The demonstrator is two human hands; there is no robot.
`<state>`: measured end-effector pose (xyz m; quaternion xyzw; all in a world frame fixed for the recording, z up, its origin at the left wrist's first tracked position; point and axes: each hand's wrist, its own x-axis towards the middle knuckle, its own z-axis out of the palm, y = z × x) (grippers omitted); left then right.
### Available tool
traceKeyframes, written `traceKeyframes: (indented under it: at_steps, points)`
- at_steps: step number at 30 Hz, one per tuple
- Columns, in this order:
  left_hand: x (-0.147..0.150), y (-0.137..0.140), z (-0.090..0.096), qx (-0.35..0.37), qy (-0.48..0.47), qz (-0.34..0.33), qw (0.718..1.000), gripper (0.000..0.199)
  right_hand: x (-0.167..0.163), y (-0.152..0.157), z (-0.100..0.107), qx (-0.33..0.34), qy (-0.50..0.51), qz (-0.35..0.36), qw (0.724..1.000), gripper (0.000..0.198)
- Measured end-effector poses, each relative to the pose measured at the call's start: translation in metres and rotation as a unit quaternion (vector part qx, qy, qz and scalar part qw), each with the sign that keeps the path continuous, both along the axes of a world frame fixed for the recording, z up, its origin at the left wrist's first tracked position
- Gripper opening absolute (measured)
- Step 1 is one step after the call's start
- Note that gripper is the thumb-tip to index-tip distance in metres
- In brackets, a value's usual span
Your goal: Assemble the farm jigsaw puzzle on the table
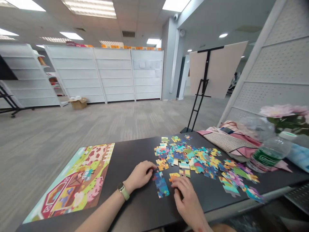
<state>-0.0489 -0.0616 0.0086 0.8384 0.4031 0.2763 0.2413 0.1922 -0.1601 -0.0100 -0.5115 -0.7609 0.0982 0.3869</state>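
My left hand [140,174] rests on the dark table, fingers loosely bent and thumb slightly apart, with no piece visible in it. Its fingertips lie beside an orange puzzle piece [162,164] and the top of a joined blue puzzle strip [161,186]. To the right of that strip, my right hand [185,195] has its fingers curled down on the edge of an orange-yellow puzzle piece [174,176]; its thumb is partly visible below. A tan and green puzzle piece [185,173] lies just above the right hand. Beyond both hands spreads a heap of loose puzzle pieces [190,156].
A completed farm puzzle picture [84,180] lies on the left of the table [127,212]. At right are a plastic bottle with a green label [266,158], a pink patterned cloth [229,141] and pink flowers [280,111]. An easel [200,93] stands behind the table.
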Motion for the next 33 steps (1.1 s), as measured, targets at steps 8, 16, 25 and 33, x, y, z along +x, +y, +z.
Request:
traceKeyframes:
  at_steps: [8,16,25,33]
  points:
    - [0.003,-0.008,0.007,-0.024,-0.004,-0.009,1.000,0.025,-0.007,-0.007,0.014,-0.050,-0.110,0.048,0.991,0.023]
    - [0.015,-0.009,-0.003,-0.086,-0.104,-0.062,0.989,0.026,-0.011,-0.010,0.018,-0.054,-0.082,0.049,0.994,0.013]
    - [-0.016,0.017,-0.013,-0.001,-0.057,0.005,0.998,0.021,-0.014,-0.014,0.015,0.020,-0.006,0.020,1.000,0.017]
    - [-0.019,0.007,-0.016,0.058,0.082,0.083,0.992,0.030,-0.008,-0.007,-0.009,0.099,0.102,-0.103,0.985,0.025]
